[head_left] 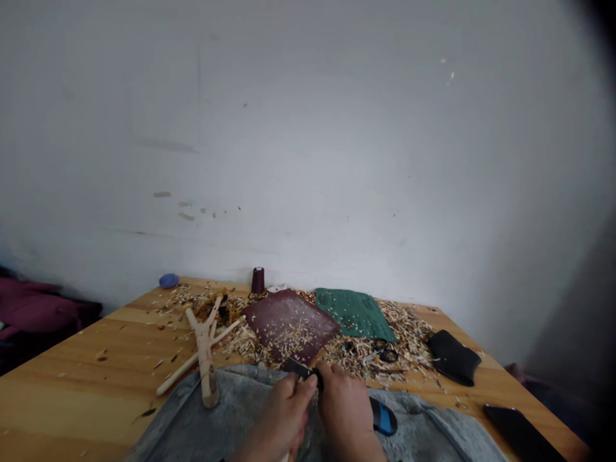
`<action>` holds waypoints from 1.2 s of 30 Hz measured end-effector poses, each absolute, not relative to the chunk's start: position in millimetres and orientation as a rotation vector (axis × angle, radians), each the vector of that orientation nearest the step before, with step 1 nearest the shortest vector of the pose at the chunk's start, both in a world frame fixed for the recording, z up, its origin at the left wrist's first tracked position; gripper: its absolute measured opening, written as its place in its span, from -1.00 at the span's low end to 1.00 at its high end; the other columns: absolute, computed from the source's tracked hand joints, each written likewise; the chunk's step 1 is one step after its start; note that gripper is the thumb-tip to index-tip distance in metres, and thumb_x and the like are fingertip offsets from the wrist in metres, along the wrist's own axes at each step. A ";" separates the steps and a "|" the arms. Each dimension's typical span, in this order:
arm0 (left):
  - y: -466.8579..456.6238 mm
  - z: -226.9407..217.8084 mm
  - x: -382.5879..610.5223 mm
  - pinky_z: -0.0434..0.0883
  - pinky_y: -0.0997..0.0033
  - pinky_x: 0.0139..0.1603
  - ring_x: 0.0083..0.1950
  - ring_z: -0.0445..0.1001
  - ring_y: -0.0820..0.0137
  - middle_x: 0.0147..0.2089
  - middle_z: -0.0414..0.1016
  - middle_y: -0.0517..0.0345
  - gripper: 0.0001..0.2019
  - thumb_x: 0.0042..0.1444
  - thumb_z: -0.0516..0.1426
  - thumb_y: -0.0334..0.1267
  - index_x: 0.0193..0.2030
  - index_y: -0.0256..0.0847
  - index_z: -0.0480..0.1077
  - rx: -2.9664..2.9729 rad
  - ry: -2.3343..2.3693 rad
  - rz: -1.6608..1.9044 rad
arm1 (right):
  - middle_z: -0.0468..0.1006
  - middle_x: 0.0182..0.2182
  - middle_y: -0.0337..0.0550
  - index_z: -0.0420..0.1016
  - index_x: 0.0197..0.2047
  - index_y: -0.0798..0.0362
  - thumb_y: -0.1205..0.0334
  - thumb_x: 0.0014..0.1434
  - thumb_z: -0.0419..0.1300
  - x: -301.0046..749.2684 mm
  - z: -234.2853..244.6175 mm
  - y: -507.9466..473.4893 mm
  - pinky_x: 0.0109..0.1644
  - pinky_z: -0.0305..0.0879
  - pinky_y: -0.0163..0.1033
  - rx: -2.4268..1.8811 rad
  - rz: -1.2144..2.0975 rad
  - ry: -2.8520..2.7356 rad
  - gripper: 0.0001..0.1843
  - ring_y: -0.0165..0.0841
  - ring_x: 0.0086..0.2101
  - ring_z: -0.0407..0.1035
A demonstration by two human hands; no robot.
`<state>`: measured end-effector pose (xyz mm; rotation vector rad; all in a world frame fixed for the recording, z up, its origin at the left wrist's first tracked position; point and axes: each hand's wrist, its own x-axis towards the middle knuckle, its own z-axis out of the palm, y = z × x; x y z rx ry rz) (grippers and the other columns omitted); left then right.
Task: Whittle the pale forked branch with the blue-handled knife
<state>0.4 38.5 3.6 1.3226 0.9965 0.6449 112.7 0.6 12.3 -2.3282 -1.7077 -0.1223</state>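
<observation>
My right hand [344,404] is closed round the handle of a knife. The knife's dark blade [298,367] points left, and its black and blue handle end [384,417] sticks out on the right. Beside it, my left hand [289,407] is closed, its thumb pressed near the base of the blade. A pale piece of wood [285,457] shows just under the left hand; most of it is hidden. Both hands are over a grey cloth [240,404] at the table's front edge. Left of them lies a peeled, forked wooden branch [205,353].
Wood shavings [409,333] cover much of the wooden table [62,398]. Among them lie maroon sandpaper [289,321], a green sheet [353,311] and scissors [385,353]. A thread cone [258,281] stands near the wall. At right are a black pad [455,357] and a phone [520,433].
</observation>
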 end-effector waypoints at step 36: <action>39.6 -0.1 -6.9 0.02 0.55 -0.77 -0.79 -0.08 0.60 -0.77 -0.01 0.51 -0.58 -0.01 0.09 0.22 -0.42 -0.11 0.15 1.418 0.858 0.528 | 0.57 -0.27 -0.11 0.46 -0.09 -0.04 0.49 0.14 0.02 110.0 13.6 1.5 -0.30 0.24 -0.27 -2.298 -0.083 -1.835 -0.65 -0.22 -0.27 0.50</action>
